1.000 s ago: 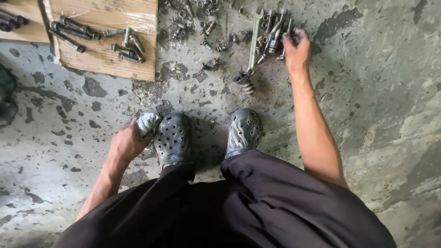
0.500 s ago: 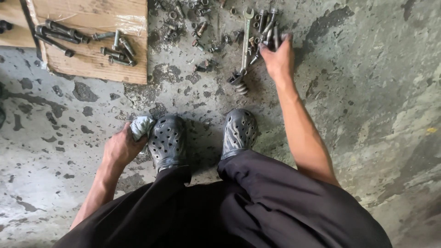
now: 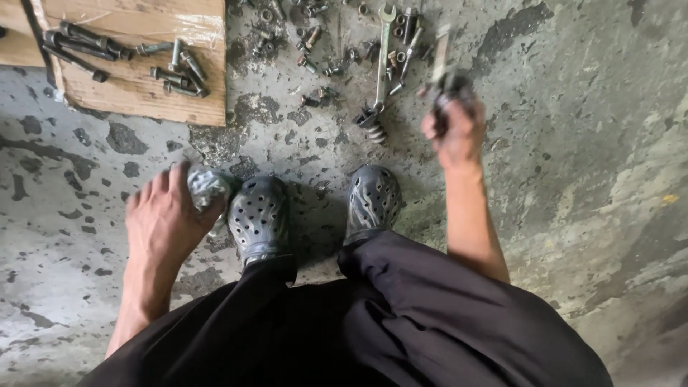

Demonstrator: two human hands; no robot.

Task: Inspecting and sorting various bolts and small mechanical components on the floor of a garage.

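Closest to us, beside our grey perforated clogs (image 3: 259,215), we are resting our left hand (image 3: 163,218) low over the stained concrete floor (image 3: 588,179), its grip closed round a crumpled grey rag (image 3: 206,185) that is touching the toe of the left clog. That rag is looking soft and light, and we are judging it will bunch up wherever we pinch it. A little farther out, we are lifting our right hand (image 3: 453,129) clear of the floor with its grip clamped on a few dark metal pieces (image 3: 446,79), blurred, so we cannot tell whether they are bolts or short tools. We are judging them stiff, heavy for their size and probably greasy, so a full fist round the shanks is suiting them better than fingertips. Just beyond that hand, a long open-ended spanner (image 3: 383,57) is lying among scattered nuts and bolts (image 3: 315,43), with a small coil spring (image 3: 375,132) near its lower end. Farthest off to the left, more long bolts (image 3: 172,72) are lying on a wooden board (image 3: 143,104).
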